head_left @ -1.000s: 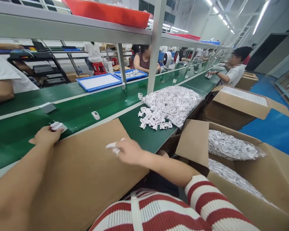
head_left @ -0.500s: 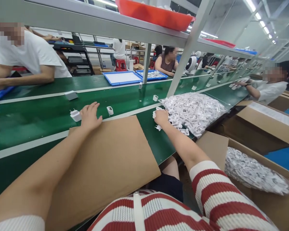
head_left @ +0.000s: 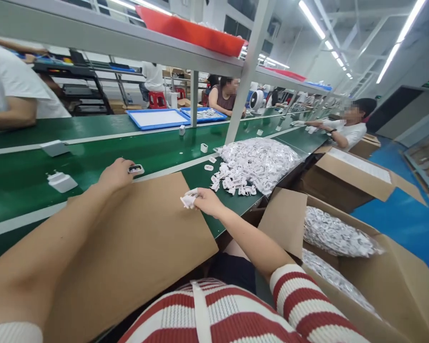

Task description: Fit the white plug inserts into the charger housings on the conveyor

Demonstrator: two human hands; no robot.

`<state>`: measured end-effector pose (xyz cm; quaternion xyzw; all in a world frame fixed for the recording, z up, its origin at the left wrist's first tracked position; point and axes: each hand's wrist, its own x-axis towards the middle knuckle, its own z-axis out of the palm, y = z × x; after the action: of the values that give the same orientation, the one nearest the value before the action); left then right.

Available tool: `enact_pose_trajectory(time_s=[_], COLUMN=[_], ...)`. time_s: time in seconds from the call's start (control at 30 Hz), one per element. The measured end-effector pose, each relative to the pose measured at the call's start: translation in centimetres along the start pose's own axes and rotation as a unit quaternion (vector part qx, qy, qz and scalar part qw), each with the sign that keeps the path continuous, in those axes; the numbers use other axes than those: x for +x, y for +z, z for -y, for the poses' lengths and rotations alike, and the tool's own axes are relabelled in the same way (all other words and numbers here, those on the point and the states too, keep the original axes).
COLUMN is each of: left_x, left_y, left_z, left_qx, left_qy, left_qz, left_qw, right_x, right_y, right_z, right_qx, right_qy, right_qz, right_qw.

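The worker's two hands above a sheet of cardboard (head_left: 143,247) on a green counter (head_left: 232,216). Left of centre, the left hand (head_left: 115,175) grips a white case (head_left: 136,170) by its near end, the opening turned toward the viewer. At the centre of the frame, the right hand (head_left: 208,202) pinches a small white part (head_left: 188,200) over the right edge of the cardboard (how many parts it holds is hard to tell). Just beyond, right of centre, a loose heap of white parts (head_left: 232,180) lies against a clear plastic bag (head_left: 262,155) packed with similar pieces. A green belt (head_left: 100,147) runs along the far side of the cardboard; at the left of the frame it carries a white plug (head_left: 61,181), pins upward, and near it a pale block (head_left: 55,148). Another white case (head_left: 204,147) stands on the belt near the upper centre. Two blue trays (head_left: 157,127) sit side by side past the belt, and a red tray (head_left: 195,37) rests on the shelf (head_left: 110,45) above. At lower right, an open carton (head_left: 400,271) holds further filled bags (head_left: 338,233).
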<state>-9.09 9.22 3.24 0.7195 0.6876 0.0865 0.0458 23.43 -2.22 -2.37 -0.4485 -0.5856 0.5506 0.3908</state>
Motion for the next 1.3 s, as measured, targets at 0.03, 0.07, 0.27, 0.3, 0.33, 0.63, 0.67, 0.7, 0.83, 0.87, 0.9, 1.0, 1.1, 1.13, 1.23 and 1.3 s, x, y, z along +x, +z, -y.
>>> enact_pose_trajectory(time_s=[0.03,0.07,0.27,0.3,0.33,0.63,0.67,0.7,0.83,0.87,0.9,1.0,1.1,1.13,1.23,1.3], left_x=[-1.5,-3.3,-15.2,-16.7,-17.9,-20.1,-20.1,-20.1,-20.2,-20.2,-20.2,-20.4,-20.5,-20.6,-20.8,-20.8], left_y=[-0.3,-0.4,1.5,2.1,2.8,8.5,8.7,8.9,9.2,9.2,9.2,9.2,8.9,8.8,8.5,8.3], left_z=[-0.9,-1.8,-6.7,-7.3,-7.7,-8.9,-9.0,-9.0,-8.9,-8.8,-8.8,-8.7,-8.8,-8.8,-8.9,-8.8], left_qx=[-0.005,-0.013,-0.132,-0.162,-0.193,-0.435,-0.439,-0.442,-0.47,-0.476,-0.48,-0.478,-0.47,-0.468,-0.435,-0.375], left_qy=[0.002,0.001,0.023,0.031,0.04,0.015,0.015,0.017,0.032,0.036,0.04,0.049,0.057,0.06,0.076,0.091], left_qz=[0.003,0.01,0.067,0.068,0.066,0.031,0.027,0.022,0.013,0.013,0.013,0.011,0.008,0.007,0.007,0.004], left_qw=[1.0,1.0,0.989,0.984,0.978,0.9,0.898,0.897,0.882,0.879,0.876,0.877,0.881,0.882,0.897,0.923], right_x=[-0.2,-0.4,-1.6,-1.8,-2.0,-3.2,-3.2,-3.3,-3.3,-3.3,-3.2,-3.2,-3.4,-3.4,-3.7,-4.0], right_y=[-0.2,-0.3,-0.3,-0.1,0.2,3.0,3.2,3.4,4.0,4.1,4.2,4.3,4.4,4.4,4.7,5.0], right_z=[-0.2,-0.4,-0.7,-0.7,-0.7,0.3,0.4,0.4,0.4,0.4,0.4,0.5,0.7,0.7,0.8,1.0], right_qx=[0.043,0.08,0.147,0.136,0.125,-0.173,-0.243,-0.306,-0.427,-0.436,-0.444,-0.462,-0.482,-0.488,-0.501,-0.503], right_qy=[0.023,0.039,0.047,0.043,0.039,-0.188,-0.228,-0.255,-0.275,-0.275,-0.276,-0.285,-0.293,-0.292,-0.271,-0.245], right_qz=[-0.006,-0.015,0.001,0.008,0.013,0.007,0.008,0.011,0.041,0.049,0.055,0.064,0.061,0.061,0.059,0.06], right_qw=[0.999,0.996,0.988,0.99,0.991,0.967,0.943,0.917,0.861,0.856,0.851,0.837,0.823,0.82,0.82,0.827])
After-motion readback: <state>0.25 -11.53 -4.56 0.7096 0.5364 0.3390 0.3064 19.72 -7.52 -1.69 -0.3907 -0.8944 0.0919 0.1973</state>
